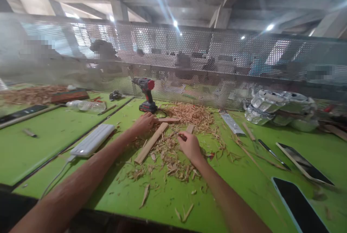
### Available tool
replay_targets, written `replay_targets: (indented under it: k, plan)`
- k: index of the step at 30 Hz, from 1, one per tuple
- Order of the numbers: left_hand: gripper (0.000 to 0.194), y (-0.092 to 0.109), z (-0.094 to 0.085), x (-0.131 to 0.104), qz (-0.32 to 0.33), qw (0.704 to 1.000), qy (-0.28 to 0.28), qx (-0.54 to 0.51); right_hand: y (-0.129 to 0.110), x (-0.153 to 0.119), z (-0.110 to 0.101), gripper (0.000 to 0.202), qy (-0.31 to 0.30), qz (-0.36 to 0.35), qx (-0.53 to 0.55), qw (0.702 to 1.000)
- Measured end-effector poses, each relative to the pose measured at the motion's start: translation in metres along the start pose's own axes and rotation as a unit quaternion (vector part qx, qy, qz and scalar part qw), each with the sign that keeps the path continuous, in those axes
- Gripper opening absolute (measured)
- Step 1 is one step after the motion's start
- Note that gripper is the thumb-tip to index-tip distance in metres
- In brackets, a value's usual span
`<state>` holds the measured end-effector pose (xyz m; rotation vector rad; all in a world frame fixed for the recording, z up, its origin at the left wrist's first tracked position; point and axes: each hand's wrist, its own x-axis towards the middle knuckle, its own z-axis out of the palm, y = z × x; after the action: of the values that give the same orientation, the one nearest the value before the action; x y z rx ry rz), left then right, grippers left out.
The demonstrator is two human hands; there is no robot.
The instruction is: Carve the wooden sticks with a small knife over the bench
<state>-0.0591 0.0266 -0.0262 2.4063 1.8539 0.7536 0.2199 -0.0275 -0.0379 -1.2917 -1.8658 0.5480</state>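
Note:
My left hand (146,123) is closed around the near-left end of a short wooden strip (169,120), its fingertips partly hidden. In my right hand (189,146) is a small dark-handled tool (183,137), its thin tip pointing left toward the strip; I cannot make out its exact kind. A longer flat wooden strip (151,144) lies slantwise between the two hands. Just behind my right hand, the end of another wooden piece (190,128) shows. Curled wood shavings (173,162) lie beneath and around both hands.
A cordless drill (148,95) stands upright at the back, beside a shaving heap (193,115). A white power bank (93,141) with a cable lies left. Rightward are a metal ruler-like strip (231,121), foil-wrapped bundles (282,106), a pen-like tool (273,153) and phones (298,204). A perforated screen (168,34) closes the back.

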Motion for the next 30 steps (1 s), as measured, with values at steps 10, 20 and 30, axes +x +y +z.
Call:
replay_targets:
  k: [10,20,30]
  plan:
    - [0.018,0.011,-0.011,-0.005,-0.010,0.996,-0.010,0.084,0.003,0.012,-0.013,0.022,0.035,-0.042,0.040,0.998]
    - [0.023,0.015,-0.024,0.003,-0.015,0.999,-0.001,-0.030,0.004,0.011,-0.021,0.028,0.063,-0.014,0.029,0.997]
    - [0.030,0.047,-0.039,-0.013,-0.029,0.882,-0.160,-0.442,-0.002,0.012,-0.022,0.019,0.088,-0.043,0.045,0.994]
